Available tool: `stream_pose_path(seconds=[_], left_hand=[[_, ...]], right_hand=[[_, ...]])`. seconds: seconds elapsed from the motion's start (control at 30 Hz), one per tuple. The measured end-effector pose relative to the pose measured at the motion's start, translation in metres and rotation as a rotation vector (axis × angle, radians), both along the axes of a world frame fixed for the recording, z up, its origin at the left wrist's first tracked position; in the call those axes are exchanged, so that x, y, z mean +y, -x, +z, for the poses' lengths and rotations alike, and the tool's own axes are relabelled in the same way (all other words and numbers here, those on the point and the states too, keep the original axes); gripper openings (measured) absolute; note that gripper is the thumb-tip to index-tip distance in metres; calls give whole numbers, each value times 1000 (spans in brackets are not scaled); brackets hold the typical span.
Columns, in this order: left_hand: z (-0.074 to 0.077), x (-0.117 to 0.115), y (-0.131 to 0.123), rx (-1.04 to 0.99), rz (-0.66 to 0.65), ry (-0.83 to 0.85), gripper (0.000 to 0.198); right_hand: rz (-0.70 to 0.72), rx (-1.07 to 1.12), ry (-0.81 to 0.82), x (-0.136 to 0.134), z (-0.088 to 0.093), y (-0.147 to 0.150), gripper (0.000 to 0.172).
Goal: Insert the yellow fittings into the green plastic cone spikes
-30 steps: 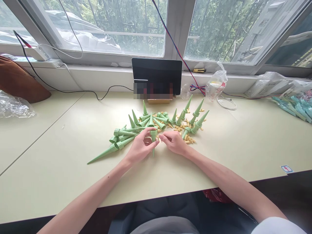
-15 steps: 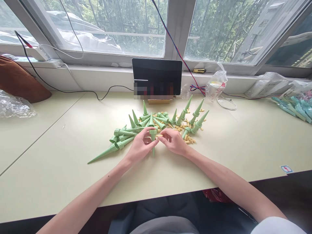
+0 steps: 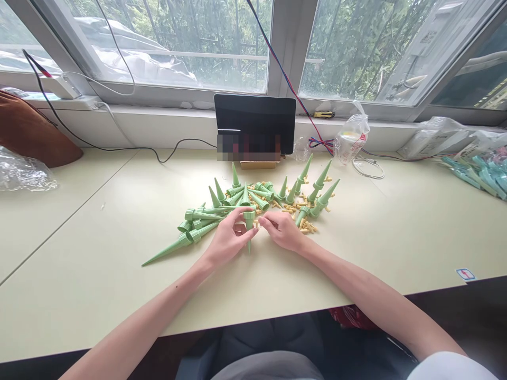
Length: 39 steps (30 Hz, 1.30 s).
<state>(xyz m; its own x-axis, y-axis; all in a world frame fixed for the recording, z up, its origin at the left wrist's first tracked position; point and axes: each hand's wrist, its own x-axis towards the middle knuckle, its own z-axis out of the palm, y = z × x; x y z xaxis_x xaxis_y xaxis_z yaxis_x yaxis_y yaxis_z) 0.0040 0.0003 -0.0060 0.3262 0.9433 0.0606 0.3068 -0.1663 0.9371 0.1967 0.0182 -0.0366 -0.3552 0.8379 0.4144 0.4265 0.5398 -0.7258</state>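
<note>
My left hand point(image 3: 226, 240) is closed round a green cone spike point(image 3: 249, 228), held upright with its point down on the pale table point(image 3: 99, 253). My right hand point(image 3: 283, 230) is pinched beside the spike's collar; what its fingertips hold is too small to make out. Just behind my hands lies a pile of several green cone spikes point(image 3: 222, 208), some nested into long stacks, and a scatter of small yellow pegs point(image 3: 303, 224).
A dark tablet point(image 3: 254, 126) leans against the window sill at the back. A plastic bag point(image 3: 351, 137) and cables lie right of it. Teal parts point(image 3: 481, 174) sit at the far right, a brown bag point(image 3: 31, 132) and clear plastic at the far left.
My right hand's fingertips shifted slightly at the spike's collar, where a yellow peg showed half a second ago. The left hand and spike stayed in place.
</note>
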Motion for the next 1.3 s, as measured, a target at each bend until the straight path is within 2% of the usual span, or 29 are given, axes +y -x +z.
stream_pose_path(seconds=[0.17,0.63,0.83,1.3], left_hand=[[-1,2,0,-9,29,-12,46],[-1,2,0,18,18,-32,45],[-1,2,1,5,25,-25,47],[-3,2,1,7,-7,-34,47]], right_hand=[[-20,45,-17,-3,6,1,27],[18,11,-11,0,0,0,34],[-1,50,-23,-2,5,1,19],[36,32,-19,1,-2,0,34]])
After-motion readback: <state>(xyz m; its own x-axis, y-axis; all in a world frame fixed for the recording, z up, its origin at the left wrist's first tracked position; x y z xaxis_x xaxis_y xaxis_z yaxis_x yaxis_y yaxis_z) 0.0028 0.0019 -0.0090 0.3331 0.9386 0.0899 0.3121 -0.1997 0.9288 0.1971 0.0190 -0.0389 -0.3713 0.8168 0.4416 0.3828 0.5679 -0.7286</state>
